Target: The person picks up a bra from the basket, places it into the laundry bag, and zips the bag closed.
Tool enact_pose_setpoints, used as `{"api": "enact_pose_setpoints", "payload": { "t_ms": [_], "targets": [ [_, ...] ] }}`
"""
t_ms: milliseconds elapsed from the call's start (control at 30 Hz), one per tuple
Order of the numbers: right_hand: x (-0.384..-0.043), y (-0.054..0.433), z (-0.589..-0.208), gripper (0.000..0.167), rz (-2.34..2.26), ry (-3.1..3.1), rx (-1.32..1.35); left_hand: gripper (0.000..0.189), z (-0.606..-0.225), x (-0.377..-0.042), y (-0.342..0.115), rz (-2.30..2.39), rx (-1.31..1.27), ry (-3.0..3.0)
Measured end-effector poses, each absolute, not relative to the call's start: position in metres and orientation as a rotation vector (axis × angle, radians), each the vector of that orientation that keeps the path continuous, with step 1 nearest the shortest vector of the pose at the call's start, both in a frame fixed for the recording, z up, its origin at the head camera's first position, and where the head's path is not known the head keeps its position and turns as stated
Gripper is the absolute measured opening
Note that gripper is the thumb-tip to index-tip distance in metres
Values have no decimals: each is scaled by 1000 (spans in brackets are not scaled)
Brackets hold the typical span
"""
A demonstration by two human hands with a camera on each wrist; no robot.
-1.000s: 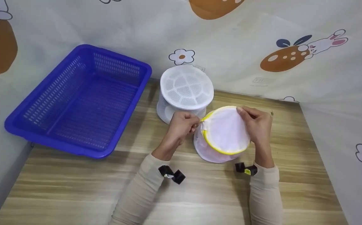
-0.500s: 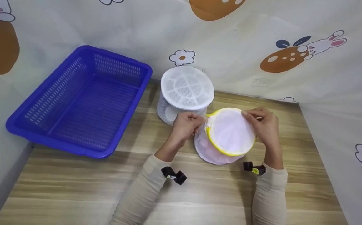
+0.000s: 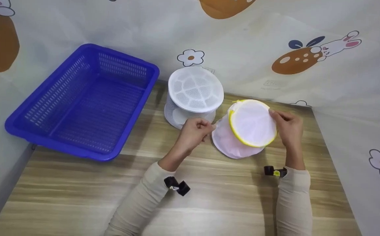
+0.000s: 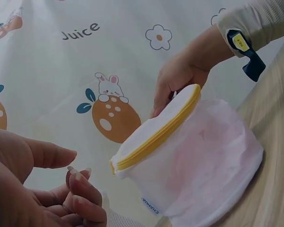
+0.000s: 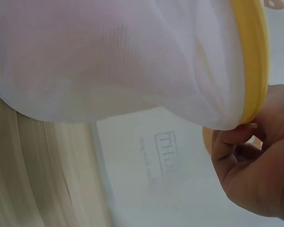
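A round mesh laundry bag point(image 3: 254, 124) with a yellow zipper round its top stands on the table, its lid tilted toward me. Something pink shows through its sides. My right hand point(image 3: 288, 129) pinches the lid's edge at the zipper; the right wrist view shows thumb and finger on the yellow zipper tape point(image 5: 253, 56). My left hand point(image 3: 193, 134) is off to the left of the bag. In the left wrist view its thumb and loosely curled fingers point(image 4: 85, 191) hold nothing, apart from the zipper end. A small label point(image 4: 150, 206) sits on the bag's side.
Behind my left hand stands a second laundry bag, white mesh point(image 3: 196, 90), with a stiff round top. A large blue plastic basket point(image 3: 134, 131) occupies the left of the wooden table point(image 3: 209, 203). Printed sheeting point(image 3: 249, 49) rises at the back and sides.
The left hand has let go of the zipper end on the bag. The right hand has drawn the bag back and to the right. The white bag and basket stay put.
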State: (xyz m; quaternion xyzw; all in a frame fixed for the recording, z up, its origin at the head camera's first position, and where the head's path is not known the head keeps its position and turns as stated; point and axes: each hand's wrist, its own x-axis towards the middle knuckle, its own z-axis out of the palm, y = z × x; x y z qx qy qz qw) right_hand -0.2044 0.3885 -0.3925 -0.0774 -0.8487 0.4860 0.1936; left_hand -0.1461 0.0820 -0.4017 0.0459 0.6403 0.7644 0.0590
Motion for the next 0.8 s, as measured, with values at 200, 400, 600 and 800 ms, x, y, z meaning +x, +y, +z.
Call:
{"api": "enact_pose_setpoints", "payload": {
  "t_ms": [200, 400, 600, 800],
  "targets": [
    [-225, 390, -394, 26, 1460, -2218, -370, 9, -401, -140, 68, 2310, 148, 1994],
    [-240, 381, -390, 24, 1490, -2115, -531, 8, -403, -134, 60, 2276, 121, 2072],
    [-243, 378, -388, 26, 1476, -2032, -689, 8, -408, -128, 56, 2163, 147, 2163],
    [-245, 374, -395, 25, 1549, -1955, -782, 11, -411, -124, 52, 2112, 177, 2203]
  ]
}}
